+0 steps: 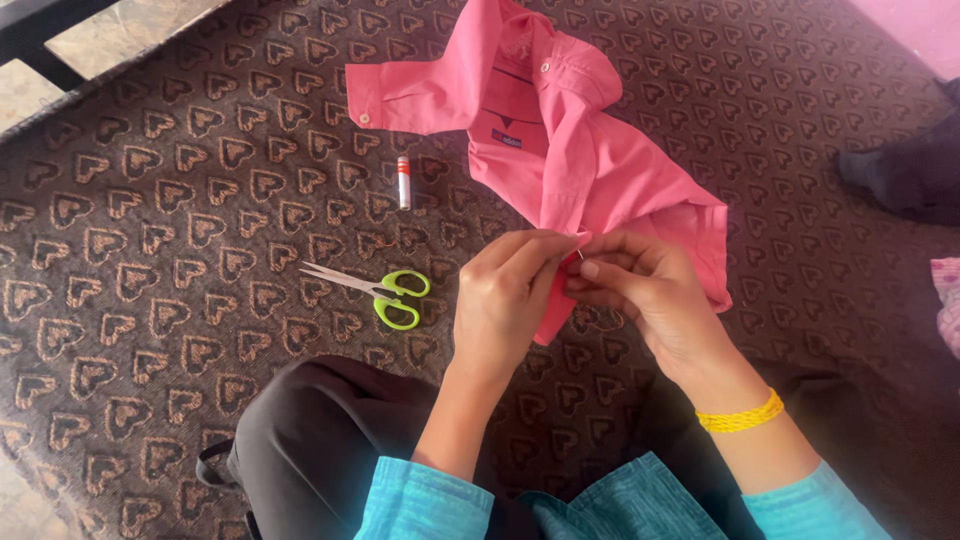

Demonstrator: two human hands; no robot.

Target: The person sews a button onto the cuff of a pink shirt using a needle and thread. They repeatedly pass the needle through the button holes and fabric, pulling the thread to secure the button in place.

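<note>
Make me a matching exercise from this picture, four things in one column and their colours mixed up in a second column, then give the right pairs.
Things:
1. shirt
2. scissors handles
3. wristband
4. sleeves

Colours:
A. yellow
B. teal
C. pink
D. bright green

Pairs: 1-C, 2-D, 3-A, 4-B

The left hand and the right hand both pinch the shirt's edge.

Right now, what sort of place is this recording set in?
Probably a home floor used for hand sewing: a brown heart-patterned carpet, a pink shirt spread on it, and green-handled scissors beside a small thread spool.
</note>
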